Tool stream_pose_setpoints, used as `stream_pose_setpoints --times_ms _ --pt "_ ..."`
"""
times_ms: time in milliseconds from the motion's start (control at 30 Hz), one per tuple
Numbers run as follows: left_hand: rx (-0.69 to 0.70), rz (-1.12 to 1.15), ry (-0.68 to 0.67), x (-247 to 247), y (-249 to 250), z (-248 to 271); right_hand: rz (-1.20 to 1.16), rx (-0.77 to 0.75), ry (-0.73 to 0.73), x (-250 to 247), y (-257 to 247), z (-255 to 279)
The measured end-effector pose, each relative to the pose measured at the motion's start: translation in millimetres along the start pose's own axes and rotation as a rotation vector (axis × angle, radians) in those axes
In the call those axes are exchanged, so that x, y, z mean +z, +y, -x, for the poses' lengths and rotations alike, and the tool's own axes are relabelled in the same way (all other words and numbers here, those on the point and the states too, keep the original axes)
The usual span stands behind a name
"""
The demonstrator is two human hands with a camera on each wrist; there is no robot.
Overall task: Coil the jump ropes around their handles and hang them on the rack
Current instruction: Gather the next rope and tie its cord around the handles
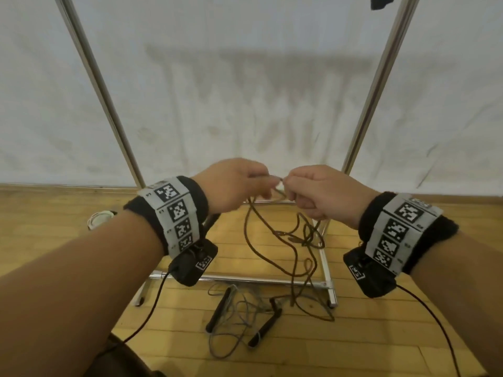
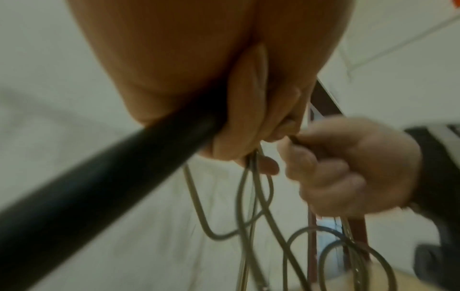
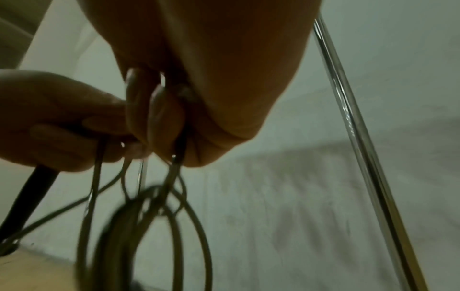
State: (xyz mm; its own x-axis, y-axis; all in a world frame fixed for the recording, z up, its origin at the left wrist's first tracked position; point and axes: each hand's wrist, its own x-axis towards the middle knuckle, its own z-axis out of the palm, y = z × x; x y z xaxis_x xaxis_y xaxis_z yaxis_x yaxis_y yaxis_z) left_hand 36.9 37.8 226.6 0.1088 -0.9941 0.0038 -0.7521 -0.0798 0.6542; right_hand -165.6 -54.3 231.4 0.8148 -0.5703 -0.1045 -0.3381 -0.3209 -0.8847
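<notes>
Head view: both hands meet at mid-frame in front of the rack [image 1: 379,77], whose two chrome posts slant up toward the top corners and whose base bars lie on the wood floor [image 1: 68,229]. The left hand [image 1: 234,186] and right hand [image 1: 318,191] almost touch at the fingertips, both with fingers curled and clamped on a brown rope [image 1: 294,254] that hangs from them in loose loops down to the floor at lower centre. Below it, near the bottom middle, a grey rope [image 1: 231,317] lies tangled on the floor with its two black handles [image 1: 217,311] beside it, just in front of the rack's base bar. Both wrists wear black bands with printed markers.

Left wrist view: the left hand [image 2: 199,69] fills the upper centre, its fingers [image 2: 246,110] folded over a black handle [image 2: 99,177] that runs to the lower left, and pinched on the rope [image 2: 251,196] too. The right hand [image 2: 348,169] sits at the right, fist closed on the same rope, whose loops hang toward the lower right.

Right wrist view: the right hand [image 3: 224,69] fills the top, its fingers [image 3: 159,118] closed on the rope [image 3: 194,226], which drops in several blurred loops at lower left. The left hand [image 3: 57,122] is at the left edge, gripping the handle [image 3: 27,200]. One rack post [image 3: 361,137] crosses the right side.
</notes>
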Motion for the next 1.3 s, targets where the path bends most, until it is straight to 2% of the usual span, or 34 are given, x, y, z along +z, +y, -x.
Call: stream_pose_setpoints --times_ms 100,267,367,467,500,567,667,800,900,1000,1067,1167,1300 --pt "-0.024 0.080 0.228 -12 -1 1 0.031 -0.029 0.021 0 19 -1" --pt "-0.227 0.304 0.714 -53 -29 1 0.483 0.156 -0.099 -2 76 -1" --pt "-0.353 0.158 0.827 -68 -53 4 0.637 0.220 -0.137 -1 101 -1" --pt "-0.508 0.052 0.938 -87 -78 10 0.871 0.396 -0.342 2 117 2" --pt "-0.548 0.029 0.932 -92 -84 12 0.916 0.454 -0.379 1 120 4" --pt "-0.582 -0.053 0.794 -89 -90 13 0.891 0.463 -0.334 -6 116 7" --pt "-0.544 -0.176 0.510 -62 -82 7 0.746 0.290 -0.140 -12 88 2" --pt "-0.284 0.013 0.318 -31 -53 -4 0.495 0.141 -0.070 -2 43 -2" --pt "-0.070 0.090 0.067 -8 -32 -3 0.497 0.063 -0.059 6 22 1" --pt "-0.020 0.133 -0.141 5 -21 -4 0.494 0.008 0.032 10 9 -1" --pt "-0.023 0.132 -0.180 13 -21 -7 0.432 -0.001 0.092 10 4 -2" --pt "-0.007 0.037 -0.096 21 -22 -11 0.327 0.002 0.127 9 2 -2" --pt "-0.003 0.227 -0.076 25 -19 -13 0.209 -0.030 0.104 11 0 0"
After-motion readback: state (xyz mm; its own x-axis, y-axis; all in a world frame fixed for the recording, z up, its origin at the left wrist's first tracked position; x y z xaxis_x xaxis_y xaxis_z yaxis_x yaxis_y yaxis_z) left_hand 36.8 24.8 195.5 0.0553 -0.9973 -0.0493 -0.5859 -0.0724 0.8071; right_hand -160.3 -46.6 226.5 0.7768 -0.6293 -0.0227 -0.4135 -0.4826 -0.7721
